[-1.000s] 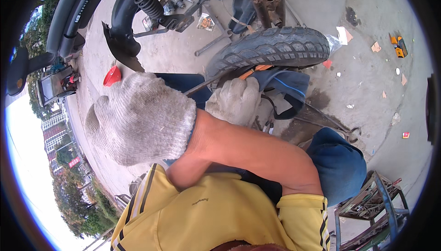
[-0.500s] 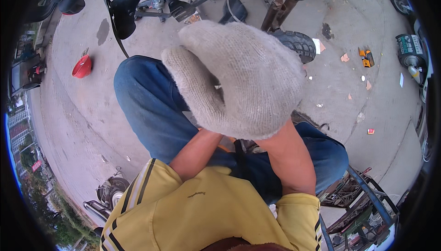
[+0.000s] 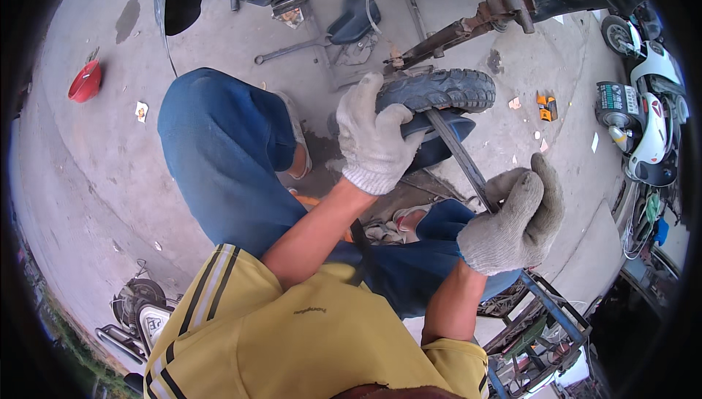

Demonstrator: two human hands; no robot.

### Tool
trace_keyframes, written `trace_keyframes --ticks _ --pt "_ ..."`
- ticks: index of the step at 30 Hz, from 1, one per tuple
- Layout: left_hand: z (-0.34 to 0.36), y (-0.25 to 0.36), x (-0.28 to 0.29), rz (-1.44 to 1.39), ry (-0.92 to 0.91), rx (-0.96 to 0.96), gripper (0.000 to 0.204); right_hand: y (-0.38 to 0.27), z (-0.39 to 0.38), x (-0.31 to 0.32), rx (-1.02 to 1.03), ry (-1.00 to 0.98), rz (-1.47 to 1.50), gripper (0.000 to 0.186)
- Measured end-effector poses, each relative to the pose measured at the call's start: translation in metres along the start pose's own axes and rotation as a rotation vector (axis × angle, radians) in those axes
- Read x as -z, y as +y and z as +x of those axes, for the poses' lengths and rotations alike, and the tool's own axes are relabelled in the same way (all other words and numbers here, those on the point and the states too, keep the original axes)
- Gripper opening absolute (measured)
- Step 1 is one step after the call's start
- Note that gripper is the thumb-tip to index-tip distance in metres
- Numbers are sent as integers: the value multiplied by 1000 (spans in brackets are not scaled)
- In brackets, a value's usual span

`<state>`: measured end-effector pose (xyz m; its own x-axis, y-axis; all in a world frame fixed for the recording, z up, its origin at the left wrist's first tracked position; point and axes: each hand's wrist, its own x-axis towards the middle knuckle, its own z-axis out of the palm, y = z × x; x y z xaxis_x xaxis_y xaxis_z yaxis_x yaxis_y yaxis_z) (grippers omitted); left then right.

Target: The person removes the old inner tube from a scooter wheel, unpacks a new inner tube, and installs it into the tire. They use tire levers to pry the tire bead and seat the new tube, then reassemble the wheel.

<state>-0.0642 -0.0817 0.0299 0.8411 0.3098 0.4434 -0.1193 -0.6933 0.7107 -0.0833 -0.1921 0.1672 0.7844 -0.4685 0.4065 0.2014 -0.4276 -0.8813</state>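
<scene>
My gloved left hand [image 3: 377, 136] grips the near side of a black motorcycle tire [image 3: 446, 88], its thumb and fingers around the rubber. My gloved right hand [image 3: 512, 220], lower and to the right, is curled loosely on the end of a long metal bar [image 3: 461, 150]. The bar slants from that hand up to the underside of the tire. Dark rubber or cloth hangs below the tire; which it is, I cannot tell. My jeans-clad legs are bent on both sides of the work.
A motorcycle frame with a rusty fork [image 3: 482, 19] stands above. Tools, including a wrench [image 3: 285, 54], lie on the concrete. A red bowl [image 3: 85, 81] is at left, an orange object [image 3: 547, 107] at right. Scooters [image 3: 647, 136] line the right side; a metal rack [image 3: 556, 304] is behind my right knee.
My right hand, earlier crossed over to the left and then raised over the tire, has moved down to the right with the bar. My left hand now shows on the tire. The view has shifted.
</scene>
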Motion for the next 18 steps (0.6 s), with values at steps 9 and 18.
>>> trace_keyframes --ticks 9,18 --pt "26 0 20 -74 -372 101 95 18 -35 43 43 -108 -69 31" --pt "20 -15 17 -91 -331 63 83 -18 -17 38 -965 -563 -400 62"
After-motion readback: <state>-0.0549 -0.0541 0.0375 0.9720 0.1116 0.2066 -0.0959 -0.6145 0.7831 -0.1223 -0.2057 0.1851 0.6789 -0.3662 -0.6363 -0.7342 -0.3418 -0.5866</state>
